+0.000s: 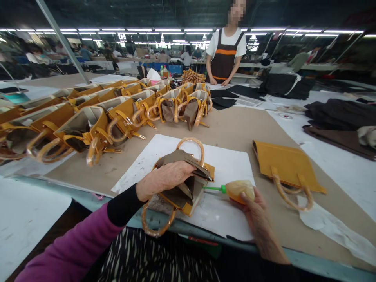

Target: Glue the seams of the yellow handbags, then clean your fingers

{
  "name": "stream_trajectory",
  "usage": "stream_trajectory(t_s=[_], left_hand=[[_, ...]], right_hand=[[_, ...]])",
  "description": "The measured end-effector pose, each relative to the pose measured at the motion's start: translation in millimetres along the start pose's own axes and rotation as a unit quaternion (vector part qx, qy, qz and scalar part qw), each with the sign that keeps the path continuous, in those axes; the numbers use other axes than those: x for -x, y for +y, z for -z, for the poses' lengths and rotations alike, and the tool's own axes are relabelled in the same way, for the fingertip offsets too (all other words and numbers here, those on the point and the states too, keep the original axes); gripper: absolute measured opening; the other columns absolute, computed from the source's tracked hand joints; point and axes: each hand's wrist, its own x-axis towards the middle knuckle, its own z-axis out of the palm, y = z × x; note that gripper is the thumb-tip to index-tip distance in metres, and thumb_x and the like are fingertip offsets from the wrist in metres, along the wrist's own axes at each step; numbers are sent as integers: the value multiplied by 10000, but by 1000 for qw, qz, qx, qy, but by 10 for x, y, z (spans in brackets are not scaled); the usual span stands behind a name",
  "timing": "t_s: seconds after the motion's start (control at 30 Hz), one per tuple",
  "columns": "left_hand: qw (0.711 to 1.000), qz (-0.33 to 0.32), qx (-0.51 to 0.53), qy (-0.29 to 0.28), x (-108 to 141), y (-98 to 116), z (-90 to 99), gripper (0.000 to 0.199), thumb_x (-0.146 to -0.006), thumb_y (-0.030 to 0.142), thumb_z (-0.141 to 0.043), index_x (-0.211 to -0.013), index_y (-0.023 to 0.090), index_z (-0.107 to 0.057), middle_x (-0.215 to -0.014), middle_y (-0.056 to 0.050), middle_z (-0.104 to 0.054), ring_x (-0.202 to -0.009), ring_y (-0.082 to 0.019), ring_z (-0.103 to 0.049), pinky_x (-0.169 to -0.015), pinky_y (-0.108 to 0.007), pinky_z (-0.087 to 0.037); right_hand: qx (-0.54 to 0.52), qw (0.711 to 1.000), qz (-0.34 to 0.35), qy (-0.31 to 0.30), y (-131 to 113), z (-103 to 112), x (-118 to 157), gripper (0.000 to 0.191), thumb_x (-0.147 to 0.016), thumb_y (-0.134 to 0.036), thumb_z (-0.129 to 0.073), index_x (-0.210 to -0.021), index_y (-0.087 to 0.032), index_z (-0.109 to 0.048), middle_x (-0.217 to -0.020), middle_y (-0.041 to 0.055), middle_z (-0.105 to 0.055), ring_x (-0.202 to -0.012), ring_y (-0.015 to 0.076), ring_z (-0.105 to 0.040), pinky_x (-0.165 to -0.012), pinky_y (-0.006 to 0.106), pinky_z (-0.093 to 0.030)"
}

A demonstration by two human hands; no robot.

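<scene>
A mustard-yellow handbag (188, 209) with a brown lining (172, 157) lies on a white sheet (235, 160) before me. One wrapped ring handle (158, 231) hangs at the table's near edge; the other stands up behind the bag. My left hand (167, 178) is closed on the lining near the bag's opening, its fingertips partly hidden by the cloth. In my right hand (254, 205) is a soft glue bottle (239, 190) with amber liquid inside. Its long green nozzle (213, 188) points left, the tip at the bag's side edge.
Rows of similar yellow bags (123, 111) stand at the left and back. A flat yellow bag (289, 164) lies to the right, beside a crumpled white strip (331, 227). Dark cloth stacks (337, 117) lie far right. Across the table stands a person in an apron (225, 58).
</scene>
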Motion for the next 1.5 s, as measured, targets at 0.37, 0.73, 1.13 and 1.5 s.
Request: stream_trajectory(t_s=[0.37, 0.73, 1.13, 1.5], left_hand=[[999, -28, -15, 7, 14, -102, -90, 300, -978, 185, -385, -1235, 157, -536, -1205, -88, -608, -1097, -195, -574, -1016, -350, -417], [999, -40, -5, 23, -25, -58, -47, 254, -965, 174, -417, -1178, 191, -554, -1121, -48, -637, -1058, -176, -597, -970, -320, -455], [999, -43, 13, -22, -53, -109, -53, 289, -973, 176, -373, -1200, 183, -552, -1206, -73, -609, -1128, -184, -560, -992, -317, -424], [999, -39, -16, -29, -47, -132, -87, 273, -959, 163, -397, -1183, 161, -553, -1171, -91, -608, -1109, -202, -553, -990, -346, -423]], right_hand=[[0, 1000, -3, 10, 21, -31, -57, 449, -644, -316, -807, -1035, -232, -602, -1030, 35, -669, -916, 228, -651, -706, 336, -598], [-8, 1000, -21, -17, 40, -51, -10, 405, -654, -310, -805, -1005, -241, -616, -1022, 36, -682, -930, 239, -649, -714, 370, -602], [-22, 999, -43, -5, -4, -27, 192, 366, -646, -286, -817, -971, -223, -660, -954, 37, -711, -849, 224, -668, -658, 354, -614], [-30, 999, -28, 12, -54, -115, 380, 398, -619, -295, -833, -967, -211, -661, -938, 46, -704, -837, 211, -664, -640, 322, -606]])
